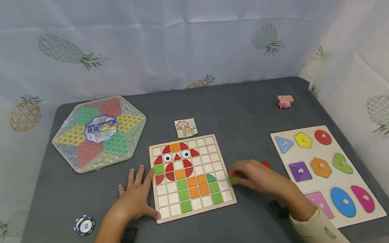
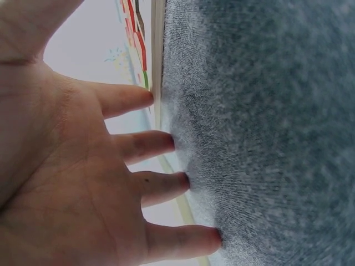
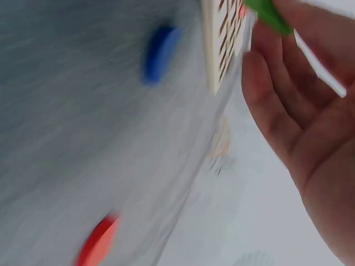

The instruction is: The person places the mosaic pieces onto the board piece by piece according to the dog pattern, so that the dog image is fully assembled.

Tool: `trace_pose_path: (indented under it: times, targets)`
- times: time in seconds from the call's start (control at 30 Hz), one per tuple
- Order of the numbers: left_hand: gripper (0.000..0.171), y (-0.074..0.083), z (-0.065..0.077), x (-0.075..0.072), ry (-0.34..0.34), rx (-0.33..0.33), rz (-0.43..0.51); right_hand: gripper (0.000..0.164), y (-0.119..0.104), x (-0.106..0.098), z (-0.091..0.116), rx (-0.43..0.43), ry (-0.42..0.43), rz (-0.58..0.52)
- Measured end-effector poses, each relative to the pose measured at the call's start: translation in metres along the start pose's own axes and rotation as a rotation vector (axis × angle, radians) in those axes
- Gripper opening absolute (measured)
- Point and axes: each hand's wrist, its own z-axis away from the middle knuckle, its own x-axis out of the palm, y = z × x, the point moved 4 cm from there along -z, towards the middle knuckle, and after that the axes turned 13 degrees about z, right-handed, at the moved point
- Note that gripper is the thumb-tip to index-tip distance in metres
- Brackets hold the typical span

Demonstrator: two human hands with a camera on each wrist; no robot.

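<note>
A square wooden grid board (image 1: 205, 159) lies on the dark table, part filled with red, orange and green tiles and two googly-eye pieces. My left hand (image 1: 132, 198) rests at its left side, fingers spread, with the thumb and index fingertip right at the rim. Just off the board's right edge, my right hand (image 1: 252, 175) pinches a small green tile (image 3: 270, 14) between thumb and fingers. Beside that hand lies a red piece (image 1: 266, 164). A blue piece (image 3: 162, 54) on the table shows in the right wrist view, hidden from the head view.
A small pattern card (image 1: 186, 128) lies behind the board. At the back left is a hexagonal checkers box (image 1: 80, 133), with poker chips (image 1: 84, 225) nearer. On the right stand a shape puzzle (image 1: 305, 157) and a pink pig figure (image 1: 283, 103).
</note>
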Motion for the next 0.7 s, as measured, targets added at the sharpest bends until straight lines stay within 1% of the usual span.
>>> trace_pose_path:
  times: [0.07,0.13,0.23,0.37,0.5,0.7]
  targets:
    - [0.129,0.001,0.0,0.001,0.002,-0.006,0.002,0.015,-0.004,-0.005,-0.018,-0.018,0.064,0.067]
    - [0.128,0.001,0.001,0.001,0.004,-0.012,0.003,0.015,-0.008,-0.009,-0.036,-0.029,0.099,0.112]
    - [0.128,0.003,0.001,0.0,0.006,-0.013,0.005,0.014,-0.013,-0.012,-0.061,-0.018,0.111,0.134]
    - [0.128,0.003,-0.001,0.0,0.008,-0.014,-0.001,0.012,-0.019,-0.009,-0.089,0.007,0.105,0.129]
    - [0.129,0.001,-0.002,0.001,0.007,-0.024,-0.011,0.011,-0.026,-0.003,-0.104,0.005,0.088,0.115]
    - [0.13,0.001,-0.002,0.001,0.002,-0.03,-0.006,0.01,-0.03,0.002,-0.115,-0.014,0.061,0.144]
